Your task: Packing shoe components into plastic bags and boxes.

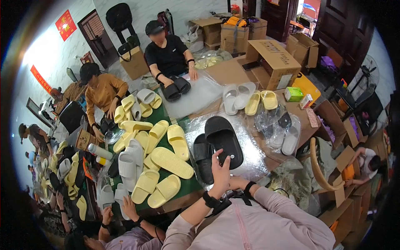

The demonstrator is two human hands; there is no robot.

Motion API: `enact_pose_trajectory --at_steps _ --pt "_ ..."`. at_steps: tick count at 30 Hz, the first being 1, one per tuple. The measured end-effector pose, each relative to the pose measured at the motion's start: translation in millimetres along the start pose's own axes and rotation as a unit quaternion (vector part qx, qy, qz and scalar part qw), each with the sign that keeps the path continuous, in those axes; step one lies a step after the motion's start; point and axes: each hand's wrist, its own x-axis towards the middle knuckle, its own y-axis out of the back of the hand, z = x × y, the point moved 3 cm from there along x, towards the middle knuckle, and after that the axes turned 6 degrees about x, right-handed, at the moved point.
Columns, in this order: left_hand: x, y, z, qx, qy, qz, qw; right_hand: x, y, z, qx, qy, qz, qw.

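Note:
My left hand point(221, 177) is at the heel end of a black slipper point(225, 139), its thumb and fingers closed on the edge. That slipper appears raised over the table, with a small round pale mark on its heel. Another black slipper point(203, 160) lies just left of it, partly covered. My right hand point(238, 183) is close beside my left wrist, near the table's front edge; its fingers are mostly hidden. Beneath the slippers lies shiny clear plastic sheeting point(252, 143). To the left are several yellow slippers point(171, 162) and grey slippers point(128, 171).
Across the table a person in black point(168, 56) handles black slippers point(177, 88). A person in orange-brown point(104, 89) works at the left; another's hands point(130, 208) are at lower left. Right are bagged slippers point(277, 125), a cardboard box point(273, 62) and a curved wooden handle point(318, 171).

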Motion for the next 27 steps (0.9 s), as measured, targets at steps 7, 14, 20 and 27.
enact_pose_trajectory --at_steps 7,14,20,27 --pt "39.0 15.6 -110.7 0.155 0.023 0.038 0.987 -35.4 69.9 -43.8 0.122 0.043 -0.018 0.991" --pt "41.0 41.3 -155.9 0.21 0.004 -0.042 0.977 -63.3 122.4 -19.9 0.609 -0.192 0.21 0.74" --pt "20.8 57.3 -181.5 0.271 0.054 -0.119 0.954 -58.2 135.7 -52.7 0.571 -0.254 0.279 0.729" --pt "14.2 68.9 -162.4 0.522 -0.09 0.087 0.843 -55.5 138.2 -25.9 0.579 -0.137 0.386 0.705"
